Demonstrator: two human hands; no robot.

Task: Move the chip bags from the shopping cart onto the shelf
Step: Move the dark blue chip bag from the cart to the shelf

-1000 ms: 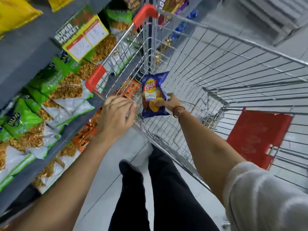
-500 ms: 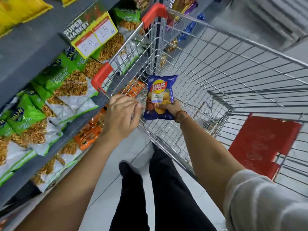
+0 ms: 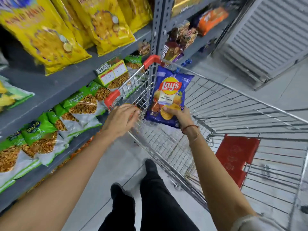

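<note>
Upright, glossy crinkled blue chip bag [image 3: 170, 95] pinched by right hand [image 3: 180, 116]; left hand [image 3: 120, 121] fingers loosely spread beside wire cart [image 3: 233, 104].

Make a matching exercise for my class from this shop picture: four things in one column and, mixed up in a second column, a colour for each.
Things:
1. chip bag held by the right hand
2. big bags on the upper shelf
3. cart corner guard
4. trousers

Colours:
A. yellow
B. black
C. blue
D. red

Pairs: 1-C, 2-A, 3-D, 4-B
</note>
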